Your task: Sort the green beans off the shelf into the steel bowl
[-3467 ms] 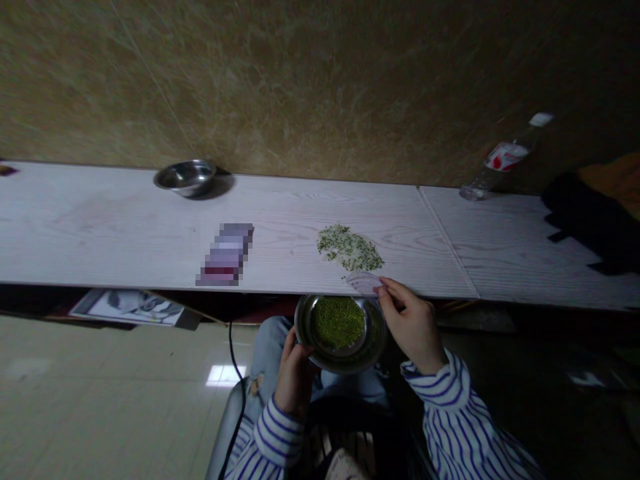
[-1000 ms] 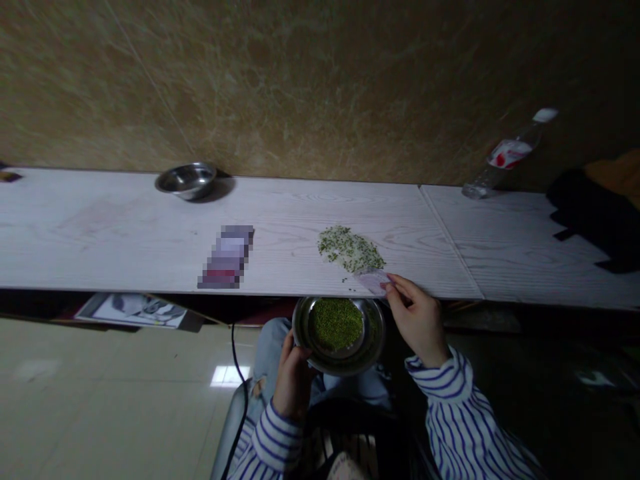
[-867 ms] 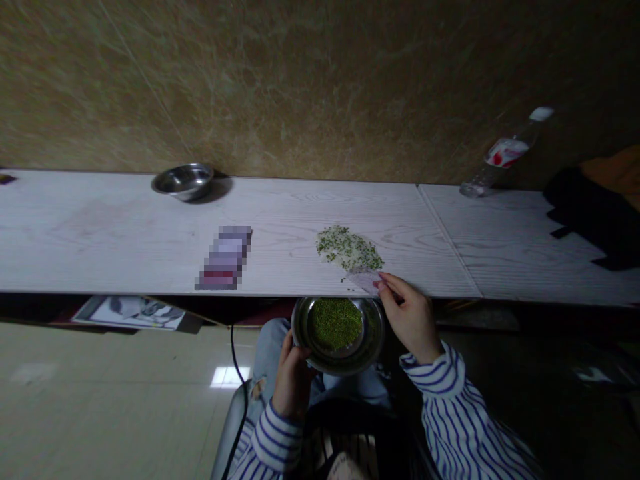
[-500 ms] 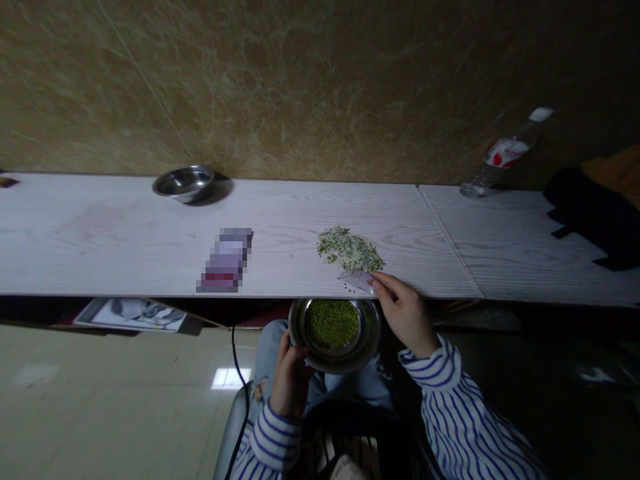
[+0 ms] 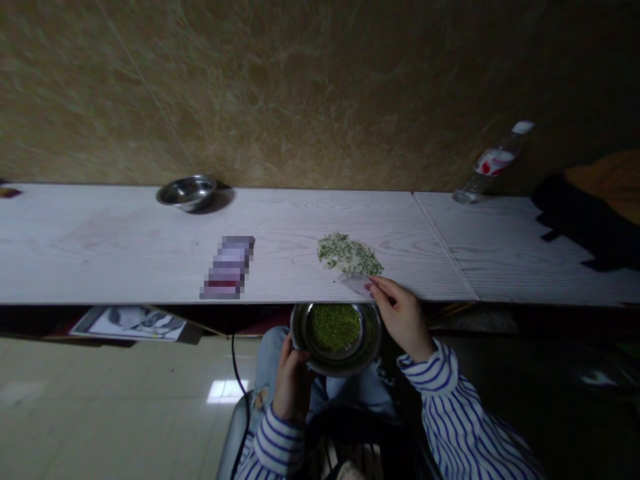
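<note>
My left hand [image 5: 293, 377] holds a steel bowl [image 5: 369, 353] by its rim, just below the table's near edge, over my lap. A mound of small green grains [image 5: 334, 328] lies inside the bowl. My right hand [image 5: 403, 319] pinches a small translucent plastic card [image 5: 355, 283] at the table edge. The card lies against the near side of a loose patch of green grains [image 5: 347, 255] spread on the pale wood-grain table [image 5: 125, 260]. A few stray grains lie near the card.
A smaller steel bowl [image 5: 187, 192] stands at the table's back. A pixelated flat packet [image 5: 227, 268] lies mid-table. A plastic bottle [image 5: 493, 162] lies at back right, near dark cloth [image 5: 575, 220]. A marbled wall runs behind. A black cable [image 5: 239, 373] hangs by my knee.
The card has shifted slightly left along the patch's near edge, with my right hand following it. The left hand and bowl stay about the same, and the whole view has dipped a little.
</note>
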Tool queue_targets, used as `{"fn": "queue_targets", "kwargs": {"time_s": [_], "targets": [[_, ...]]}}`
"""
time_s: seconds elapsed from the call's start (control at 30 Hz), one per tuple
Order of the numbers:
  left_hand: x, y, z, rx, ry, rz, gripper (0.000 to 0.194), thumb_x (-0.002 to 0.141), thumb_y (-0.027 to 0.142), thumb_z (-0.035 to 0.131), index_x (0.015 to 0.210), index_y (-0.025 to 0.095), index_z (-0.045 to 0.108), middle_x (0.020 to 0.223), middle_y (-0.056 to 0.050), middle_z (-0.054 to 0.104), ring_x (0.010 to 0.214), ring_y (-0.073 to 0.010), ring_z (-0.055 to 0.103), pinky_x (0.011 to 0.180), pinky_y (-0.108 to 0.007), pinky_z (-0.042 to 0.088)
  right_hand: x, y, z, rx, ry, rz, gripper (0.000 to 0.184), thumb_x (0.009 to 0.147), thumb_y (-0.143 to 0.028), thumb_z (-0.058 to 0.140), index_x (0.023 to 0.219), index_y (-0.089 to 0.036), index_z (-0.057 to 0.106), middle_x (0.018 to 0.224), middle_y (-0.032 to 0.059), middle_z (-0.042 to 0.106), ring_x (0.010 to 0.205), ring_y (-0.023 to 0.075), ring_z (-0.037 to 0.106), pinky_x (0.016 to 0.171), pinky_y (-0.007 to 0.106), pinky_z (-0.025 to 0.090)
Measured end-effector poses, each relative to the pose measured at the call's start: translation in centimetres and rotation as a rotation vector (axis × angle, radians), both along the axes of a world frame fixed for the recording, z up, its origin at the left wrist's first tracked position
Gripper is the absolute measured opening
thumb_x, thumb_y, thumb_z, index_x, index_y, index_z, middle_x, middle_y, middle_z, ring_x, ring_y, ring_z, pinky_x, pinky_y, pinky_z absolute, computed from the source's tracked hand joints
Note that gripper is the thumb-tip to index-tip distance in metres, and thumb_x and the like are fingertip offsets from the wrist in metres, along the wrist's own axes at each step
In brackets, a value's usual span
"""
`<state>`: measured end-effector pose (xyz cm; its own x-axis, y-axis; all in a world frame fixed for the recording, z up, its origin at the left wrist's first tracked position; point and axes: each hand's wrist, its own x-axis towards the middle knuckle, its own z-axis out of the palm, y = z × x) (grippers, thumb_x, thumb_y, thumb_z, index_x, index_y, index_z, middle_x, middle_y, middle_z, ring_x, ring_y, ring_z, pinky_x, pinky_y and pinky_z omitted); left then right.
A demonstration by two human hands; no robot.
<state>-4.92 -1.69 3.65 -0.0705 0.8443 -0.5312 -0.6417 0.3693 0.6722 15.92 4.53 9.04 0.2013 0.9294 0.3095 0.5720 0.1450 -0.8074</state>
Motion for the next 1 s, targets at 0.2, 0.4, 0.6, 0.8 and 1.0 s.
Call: {"fn": "queue_targets", "kwargs": {"time_s": [0.2,0.4,0.6,0.8,1.0], "targets": [[-0.5,-0.1,0.3,0.003,0.026,0.025,0.052,0.067,0.026,0.069,0.118,0.025,0.066,0.106,-0.005,0.071,0.092,-0.0255,0.065,0.074,-0.035,0.055,-1.6,0.9,0.3,-0.019,-0.088,-0.004,0.031,0.093,-0.033,0.054,0.112,-0.023,0.077,0.111,0.0103,0.08,0.101,0.0267,0.077,0.09,0.041,0.062],[-1.7,0.4,0.4,0.018,0.035,0.037,0.055,0.064,0.026,0.071,0.119,0.026,0.065,0.109,-0.005,0.069,0.097,-0.0263,0.063,0.067,-0.033,0.052,-1.8,0.3,1.1,-0.052,-0.071,0.183,0.029,0.094,-0.031,0.054,0.109,-0.023,0.077,0.106,0.008,0.081,0.097,0.0234,0.077,0.089,0.037,0.061],[-1.7,0.2,-0.1,0.023,0.02,0.03,0.049,0.064,0.027,0.073,0.113,0.025,0.067,0.103,-0.004,0.071,0.089,-0.0235,0.064,0.069,-0.032,0.051,-1.4,-0.3,1.0,-0.054,-0.057,0.232,0.025,0.093,-0.031,0.058,0.105,-0.025,0.079,0.103,0.0058,0.082,0.097,0.0225,0.077,0.089,0.037,0.062],[-2.8,-0.7,-1.1,-0.011,0.031,0.094,0.052,0.063,0.024,0.073,0.114,0.025,0.065,0.093,-0.001,0.069,0.08,-0.019,0.061,0.063,-0.027,0.048,-0.7,-0.3,0.9,0.009,-0.003,0.12,0.028,0.092,-0.039,0.06,0.106,-0.023,0.078,0.1,0.0086,0.082,0.091,0.0239,0.078,0.087,0.039,0.062],[-2.8,-1.7,-2.0,-0.035,0.018,0.084,0.057,0.065,0.025,0.072,0.122,0.026,0.064,0.103,-0.004,0.071,0.088,-0.0225,0.064,0.066,-0.03,0.05,-0.7,-0.5,1.4,0.035,0.004,0.093,0.032,0.091,-0.043,0.06,0.107,-0.021,0.078,0.101,0.0096,0.081,0.09,0.0239,0.078,0.086,0.04,0.062]]}}
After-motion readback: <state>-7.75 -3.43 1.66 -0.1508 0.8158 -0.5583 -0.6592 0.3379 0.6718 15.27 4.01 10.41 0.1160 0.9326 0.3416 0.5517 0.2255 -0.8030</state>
